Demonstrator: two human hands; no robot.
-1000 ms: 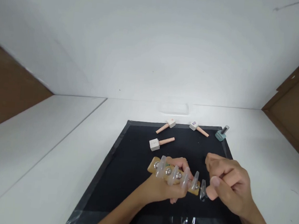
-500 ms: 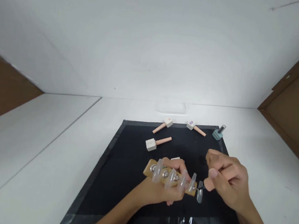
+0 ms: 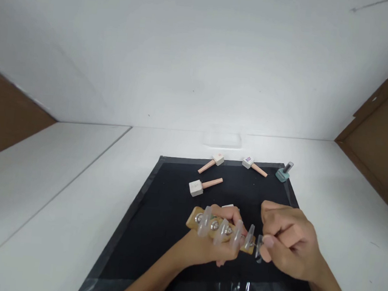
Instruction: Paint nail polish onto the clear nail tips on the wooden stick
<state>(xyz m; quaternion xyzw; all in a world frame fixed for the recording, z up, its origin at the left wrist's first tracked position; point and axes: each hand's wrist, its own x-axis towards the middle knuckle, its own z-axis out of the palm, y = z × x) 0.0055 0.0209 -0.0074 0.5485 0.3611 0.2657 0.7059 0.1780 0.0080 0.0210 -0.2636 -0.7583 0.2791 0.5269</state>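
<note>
My left hand (image 3: 209, 247) is closed around a wooden nail tip holder (image 3: 193, 218), a bar with round silver studs. Several clear false nails stand along it, one of them (image 3: 221, 233) near the middle. The rightmost false nail (image 3: 258, 247), at the bar's end, has a dark patch at its lower tip. My right hand (image 3: 291, 242) is closed in a pinch right beside that nail, on a nail polish brush whose handle is hidden by the fingers. Behind my left hand, a white block-shaped thing (image 3: 228, 206) is mostly covered.
White bottles with peach caps lie on the black mat (image 3: 162, 192): one bottle (image 3: 196, 188) left of centre, another (image 3: 218, 159) behind it, a third (image 3: 247, 162) further right. A teal bottle (image 3: 282, 174) stands at the mat's back right corner. Behind is a clear tray (image 3: 223, 141).
My right hand has shifted slightly left and down, so its fingers now overlap the rightmost false nail. The brush's dark tip has moved down that nail. My left hand and the holder stay still.
</note>
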